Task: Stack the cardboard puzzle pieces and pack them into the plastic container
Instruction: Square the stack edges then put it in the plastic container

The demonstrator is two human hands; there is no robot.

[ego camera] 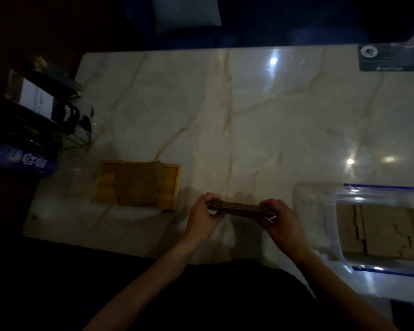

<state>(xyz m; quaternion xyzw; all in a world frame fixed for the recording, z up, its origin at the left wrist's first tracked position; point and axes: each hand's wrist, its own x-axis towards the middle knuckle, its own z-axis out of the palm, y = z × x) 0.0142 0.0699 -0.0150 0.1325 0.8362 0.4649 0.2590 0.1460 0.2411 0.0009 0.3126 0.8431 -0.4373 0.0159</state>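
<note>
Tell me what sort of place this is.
Probably a home dining or living room, dimly lit: a glossy marble-look table, a leafy houseplant beside household clutter at the left edge, and what looks like a cushioned seat beyond the far side.

Your marble table (225, 111) carried a wooden tray (101, 185) just left of your left hand (202, 217), with cardboard pieces (139, 185) lying in it. Right of your right hand (281, 222) lay a clear plastic container (320, 201) with blue edges, holding flat cardboard (380, 232). Far beyond your right hand, at the back corner, sat a dark card (390, 58). Well off to your left, a small plant (81, 130) stood at the table's edge.
</note>
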